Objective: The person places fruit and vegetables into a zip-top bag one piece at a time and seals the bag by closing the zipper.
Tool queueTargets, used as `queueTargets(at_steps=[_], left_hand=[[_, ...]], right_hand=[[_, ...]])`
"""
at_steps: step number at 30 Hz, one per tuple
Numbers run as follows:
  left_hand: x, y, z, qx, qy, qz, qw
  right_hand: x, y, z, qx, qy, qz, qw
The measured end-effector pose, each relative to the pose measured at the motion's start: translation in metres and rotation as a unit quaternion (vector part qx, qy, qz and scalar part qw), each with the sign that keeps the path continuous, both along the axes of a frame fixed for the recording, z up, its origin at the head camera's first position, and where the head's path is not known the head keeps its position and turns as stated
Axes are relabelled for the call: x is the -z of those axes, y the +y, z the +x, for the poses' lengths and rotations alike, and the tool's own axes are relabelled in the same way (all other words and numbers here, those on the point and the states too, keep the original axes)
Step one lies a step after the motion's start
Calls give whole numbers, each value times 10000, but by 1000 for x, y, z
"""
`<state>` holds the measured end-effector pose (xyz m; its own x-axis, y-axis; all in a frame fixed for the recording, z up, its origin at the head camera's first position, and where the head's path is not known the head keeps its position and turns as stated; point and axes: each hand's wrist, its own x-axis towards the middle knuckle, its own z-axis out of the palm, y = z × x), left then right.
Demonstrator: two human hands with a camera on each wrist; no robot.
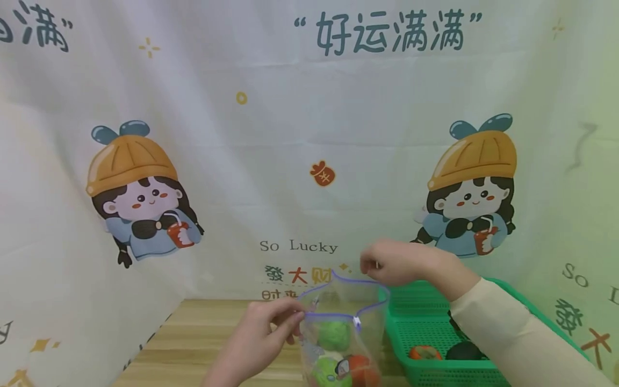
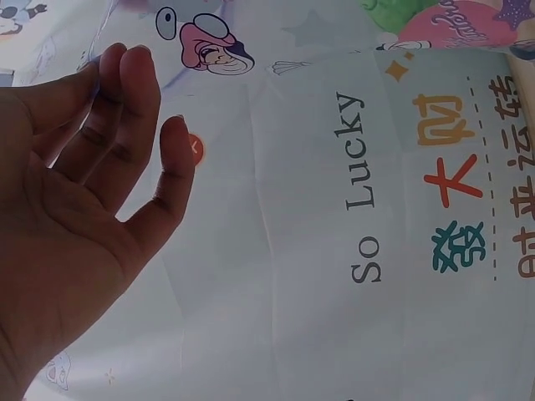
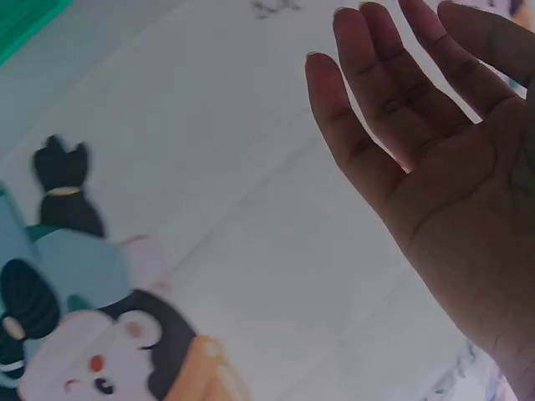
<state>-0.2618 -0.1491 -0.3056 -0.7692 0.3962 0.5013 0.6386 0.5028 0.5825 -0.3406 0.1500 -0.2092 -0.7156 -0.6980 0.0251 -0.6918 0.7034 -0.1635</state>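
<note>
A clear zip bag [image 1: 369, 330] with a purple zip edge and a white slider stands upright with its mouth spread. Through its film show a green leafy-looking ball [image 1: 333, 334], a pale green round item [image 1: 331, 372] and an orange-red round item [image 1: 364, 371]. My left hand [image 1: 268, 328] pinches the bag's left rim between thumb and fingers; in the left wrist view, that hand [image 2: 100, 167] has its fingertips at the film. Above the bag's far right rim is my right hand [image 1: 398, 262]. In the right wrist view, the right hand [image 3: 451, 159] has loosely bent fingers and holds nothing.
A green plastic basket [image 1: 401, 344] stands to the right of the bag, under my right forearm. It holds an orange persimmon-like fruit [image 1: 425, 352] and dark items [image 1: 463, 351]. The wooden tabletop [image 1: 193, 338] meets a printed white curtain [image 1: 271, 177] behind.
</note>
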Motion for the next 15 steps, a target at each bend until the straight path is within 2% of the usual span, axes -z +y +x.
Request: queueTargets(at_steps=[3,5,9,12,15], left_hand=[[0,-2,1,-100,57,-44,9999],[0,-1,1,-120,96,-97,9998],[1,0,1,101,127,-92,9998],[2,-1,2,243,71,-42,9997],[1,-4,3,226,59,42,9997]], right_hand=[[9,14,-11,63,-11,268,9996],[17,23,-17,174,-217,392,9988],[35,39,-27,348,-818,257,9957],[49,47,-30,454,-779,379,9952],[68,48,-30,851,-831,814,9896]])
